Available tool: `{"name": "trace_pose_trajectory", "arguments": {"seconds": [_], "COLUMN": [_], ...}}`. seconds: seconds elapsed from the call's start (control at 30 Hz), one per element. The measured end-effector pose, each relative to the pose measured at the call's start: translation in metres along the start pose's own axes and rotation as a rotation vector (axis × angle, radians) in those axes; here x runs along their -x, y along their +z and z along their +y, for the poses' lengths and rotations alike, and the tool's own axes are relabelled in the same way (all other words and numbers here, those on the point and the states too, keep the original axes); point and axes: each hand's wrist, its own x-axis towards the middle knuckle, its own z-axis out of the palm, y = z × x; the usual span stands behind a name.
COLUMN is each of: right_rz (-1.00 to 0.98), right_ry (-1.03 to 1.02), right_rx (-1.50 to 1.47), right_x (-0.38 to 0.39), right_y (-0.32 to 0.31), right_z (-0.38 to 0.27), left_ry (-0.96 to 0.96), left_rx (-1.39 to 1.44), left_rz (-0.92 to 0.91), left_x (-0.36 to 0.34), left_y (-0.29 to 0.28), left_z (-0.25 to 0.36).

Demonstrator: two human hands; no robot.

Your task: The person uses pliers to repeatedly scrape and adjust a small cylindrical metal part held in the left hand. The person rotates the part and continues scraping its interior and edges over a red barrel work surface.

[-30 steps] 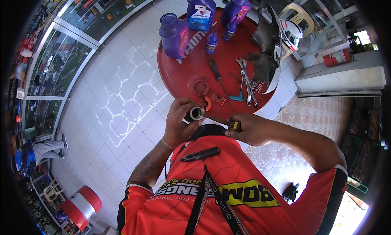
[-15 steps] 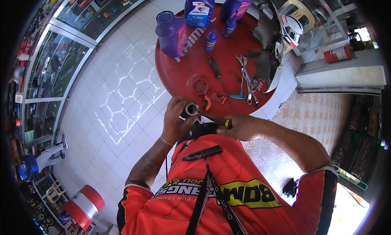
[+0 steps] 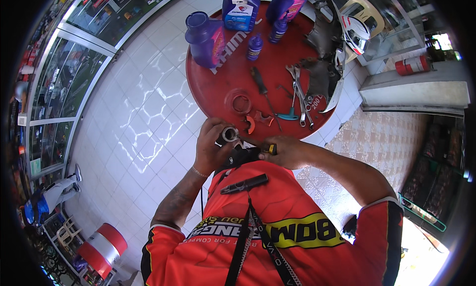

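My left hand (image 3: 210, 146) is closed around a small part with a pale metal ring-shaped end (image 3: 229, 134) and a dark body; its lower portion is hidden by my fingers. From the right, my right hand (image 3: 288, 153) grips a tool with a yellow-and-black handle (image 3: 272, 148). The tool's thin dark shaft points at the ring, but whether it touches cannot be made out. Just beyond my hands, on a red drum top (image 3: 218, 95), lie a curved orange piece (image 3: 250, 125) and a flat reddish piece (image 3: 264, 118).
On the drum lie a black-handled screwdriver (image 3: 259, 81), a teal-handled tool (image 3: 288, 116) and several wrenches (image 3: 296, 90). Purple bottles (image 3: 206, 40) stand along its far side. Dark plastic panels (image 3: 322, 43) overhang the right edge, beside a white-and-red helmet (image 3: 355, 34). Glass display cases (image 3: 69, 78) line the left.
Both hands and the held part have shifted slightly left, and my right forearm sits a little lower. Both grips look the same as before.
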Motion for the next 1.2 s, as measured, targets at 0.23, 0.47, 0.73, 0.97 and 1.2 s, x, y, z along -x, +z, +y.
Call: {"name": "trace_pose_trajectory", "arguments": {"seconds": [0.23,0.47,0.73,0.97,1.2], "right_rz": [0.067,0.074,-0.012,0.042,-0.035], "right_ry": [-0.109,-0.179,-0.094,-0.088,-0.111], "right_rx": [-0.118,-0.011,0.148,0.253,0.095], "right_x": [-0.004,0.001,0.016,0.02,0.019], "right_y": [0.003,-0.006,-0.022,-0.026,-0.003], "right_z": [0.002,0.008,-0.009,-0.016,-0.016], "left_ry": [0.067,0.088,0.143,0.136,0.061], "left_rx": [-0.001,0.008,0.022,0.002,0.009], "left_rz": [0.012,-0.001,-0.042,0.004,-0.039], "left_x": [-0.008,-0.01,-0.001,0.002,0.017], "left_y": [-0.012,-0.011,-0.015,-0.015,-0.019], "left_z": [0.008,0.014,0.021,0.021,0.019]}}
